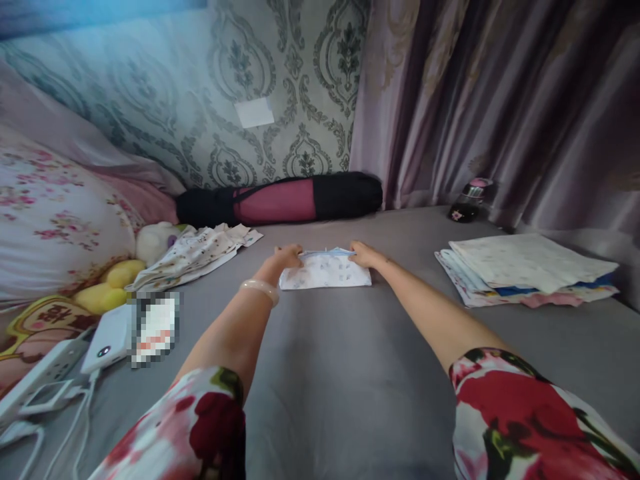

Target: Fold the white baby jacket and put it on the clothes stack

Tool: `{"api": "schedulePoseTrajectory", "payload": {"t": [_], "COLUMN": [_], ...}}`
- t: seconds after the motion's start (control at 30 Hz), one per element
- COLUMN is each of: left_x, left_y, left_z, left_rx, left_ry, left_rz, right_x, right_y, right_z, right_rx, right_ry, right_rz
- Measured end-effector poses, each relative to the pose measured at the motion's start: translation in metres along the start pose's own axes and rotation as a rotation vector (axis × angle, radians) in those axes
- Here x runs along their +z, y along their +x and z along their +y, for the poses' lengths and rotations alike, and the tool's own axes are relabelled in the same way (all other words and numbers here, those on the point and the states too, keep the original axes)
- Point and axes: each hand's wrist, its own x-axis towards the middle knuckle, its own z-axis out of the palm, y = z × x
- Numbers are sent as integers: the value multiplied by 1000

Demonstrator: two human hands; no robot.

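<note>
A white cloth [327, 273] with small bluish prints and a light blue far edge lies folded into a narrow strip on the grey bedsheet. Its far left corner is pinched by my left hand [290, 256], which has a pale bangle [261, 288] at the wrist. At the far right corner, my right hand [365, 256] grips the same cloth, its fingers partly hidden. Both arms stretch forward, one on each side of the cloth. To the right lies a stack of folded cloths [533, 263], apart from my right hand.
Behind the cloth, a black and dark pink long bag [280, 200] lies along the wall. On the left are a crumpled printed garment [195, 257], a yellow plush toy [107, 287], a white power bank [109, 340] and a power strip [47, 373]. A dark bottle [469, 200] stands by the curtain.
</note>
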Motion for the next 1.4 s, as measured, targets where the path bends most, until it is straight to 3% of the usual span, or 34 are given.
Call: {"api": "schedulePoseTrajectory", "payload": {"t": [0.17,0.3,0.43,0.53,0.73,0.9,1.1,1.27,1.4], "left_x": [-29,-59,-70,-58,-14,6,17,22,19], "left_y": [-21,-28,-41,-58,-110,-151,-170,-173,-167], "left_z": [2,-5,-1,3,-10,-20,-19,-21,-11], "left_rx": [-2,142,246,294,468,573,570,538,448], "left_ry": [52,-38,-12,68,138,170,192,168,90], "left_rz": [-60,-83,44,155,241,183,42,23,24], "right_x": [-21,-51,-66,-54,-2,22,37,33,19], "right_y": [-20,-29,-45,-60,-101,-140,-158,-163,-158], "right_z": [5,10,13,16,26,29,34,37,28], "right_rx": [-69,-194,-258,-352,-541,-619,-637,-639,-528], "right_ry": [60,157,184,163,121,29,1,-24,-69], "right_rz": [79,145,256,378,549,439,320,200,128]}}
